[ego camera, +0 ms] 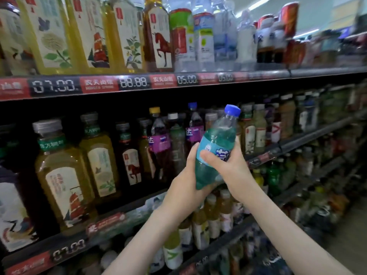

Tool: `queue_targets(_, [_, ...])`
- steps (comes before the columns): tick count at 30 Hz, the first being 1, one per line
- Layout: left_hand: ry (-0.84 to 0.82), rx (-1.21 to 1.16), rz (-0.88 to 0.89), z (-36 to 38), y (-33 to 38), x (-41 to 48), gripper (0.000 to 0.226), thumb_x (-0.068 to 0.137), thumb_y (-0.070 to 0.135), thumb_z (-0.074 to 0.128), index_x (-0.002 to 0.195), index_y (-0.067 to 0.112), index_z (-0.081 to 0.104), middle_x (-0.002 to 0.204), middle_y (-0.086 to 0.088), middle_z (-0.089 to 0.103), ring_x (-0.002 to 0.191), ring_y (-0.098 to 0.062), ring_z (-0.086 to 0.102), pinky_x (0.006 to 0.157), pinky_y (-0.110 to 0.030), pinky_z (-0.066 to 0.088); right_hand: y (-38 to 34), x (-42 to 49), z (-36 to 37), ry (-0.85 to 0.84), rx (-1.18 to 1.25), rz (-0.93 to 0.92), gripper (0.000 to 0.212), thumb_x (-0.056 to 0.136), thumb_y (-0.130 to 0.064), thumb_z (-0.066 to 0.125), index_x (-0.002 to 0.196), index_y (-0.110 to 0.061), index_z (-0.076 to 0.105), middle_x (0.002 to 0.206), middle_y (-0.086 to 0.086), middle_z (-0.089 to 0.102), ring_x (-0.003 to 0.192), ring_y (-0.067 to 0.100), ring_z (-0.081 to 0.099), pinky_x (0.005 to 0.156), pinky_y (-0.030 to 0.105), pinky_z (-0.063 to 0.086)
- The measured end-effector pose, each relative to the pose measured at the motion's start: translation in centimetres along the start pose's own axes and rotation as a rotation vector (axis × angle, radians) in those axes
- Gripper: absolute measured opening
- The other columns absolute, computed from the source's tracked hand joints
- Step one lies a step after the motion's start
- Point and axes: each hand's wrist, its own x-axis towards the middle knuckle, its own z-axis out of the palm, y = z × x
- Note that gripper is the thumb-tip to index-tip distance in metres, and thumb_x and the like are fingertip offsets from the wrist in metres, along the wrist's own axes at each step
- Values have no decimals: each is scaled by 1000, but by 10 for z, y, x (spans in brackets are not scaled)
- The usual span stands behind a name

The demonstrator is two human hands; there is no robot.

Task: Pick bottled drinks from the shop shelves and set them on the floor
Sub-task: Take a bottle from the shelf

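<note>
Reaching up from the lower edge, two bare forearms are joined at a teal bottle [215, 141] with a blue cap [232, 110], held tilted in mid-air before the middle shelf [111, 221]. The left grip [188, 171] is curled under its base and the right grip [228, 163] is wrapped round the label, probably so it is steadied for lowering to the floor. Behind, tea bottles [65, 175] are ranged along that shelf.
</note>
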Motion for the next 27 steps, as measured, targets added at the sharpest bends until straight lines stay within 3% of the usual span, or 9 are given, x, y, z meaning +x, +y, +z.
queue_targets(2, [-54, -62, -4, 32, 12, 10, 105, 86, 26, 68, 130, 68, -18, 128, 8, 61, 104, -10, 65, 86, -28, 54, 6, 2, -37, 45, -27, 45, 55, 74, -20, 81, 119, -27, 49, 107, -7, 68, 98, 7, 67, 76, 20, 53])
queue_targets(4, [-157, -93, -5, 65, 28, 26, 105, 86, 27, 68, 132, 63, -20, 127, 7, 61, 104, -9, 64, 86, -26, 53, 9, 5, -80, 97, -51, 41, 51, 78, -11, 79, 116, -28, 49, 102, -10, 70, 96, 7, 67, 77, 21, 53])
queue_targets(7, [-333, 15, 13, 114, 63, 62, 102, 86, 43, 61, 134, 57, -28, 119, 9, 62, 95, -9, 65, 83, -29, 54, 6, 10, -159, 149, -149, 46, 48, 78, -13, 79, 112, -30, 49, 100, -9, 68, 93, 7, 67, 78, 25, 55])
queue_targets(9, [-394, 106, 63, 147, 88, 92, 95, 85, 52, 58, 137, 56, -21, 121, 12, 61, 101, -8, 61, 84, -27, 52, 1, 14, -220, 181, -235, 40, 50, 76, -15, 80, 112, -28, 47, 101, -7, 66, 92, 5, 67, 75, 21, 54])
queue_targets(12, [-376, 168, 132, 205, 120, 137, 73, 86, 62, 51, 145, 48, 12, 136, 12, 53, 121, -9, 52, 96, -37, 48, -6, 22, -309, 203, -434, 64, 60, 74, -24, 81, 120, -30, 42, 103, -14, 64, 93, 2, 64, 75, 22, 53])
queue_targets(15, [-326, 192, 95, 269, 142, 180, 69, 85, 71, 43, 142, 34, 35, 138, 11, 51, 121, -8, 51, 96, -35, 48, -6, 34, -387, 210, -568, 92, 67, 71, -32, 81, 124, -31, 39, 107, -15, 61, 97, 4, 62, 81, 29, 53])
queue_targets(19, [-301, 223, 54, 343, 158, 228, 63, 88, 65, 45, 139, 27, 42, 133, 6, 55, 116, -12, 54, 93, -32, 47, 6, 57, -472, 264, -605, 123, 67, 72, -33, 81, 124, -30, 39, 107, -11, 61, 97, 7, 62, 80, 31, 54])
queue_targets(27, [-263, 292, 46, 478, 152, 346, 51, 93, 55, 47, 133, 25, 46, 128, 3, 57, 116, -15, 55, 93, -34, 48, 61, 136, -622, 367, -561, 113, 63, 70, -34, 82, 117, -37, 41, 101, -15, 62, 84, -3, 63, 63, 14, 48])
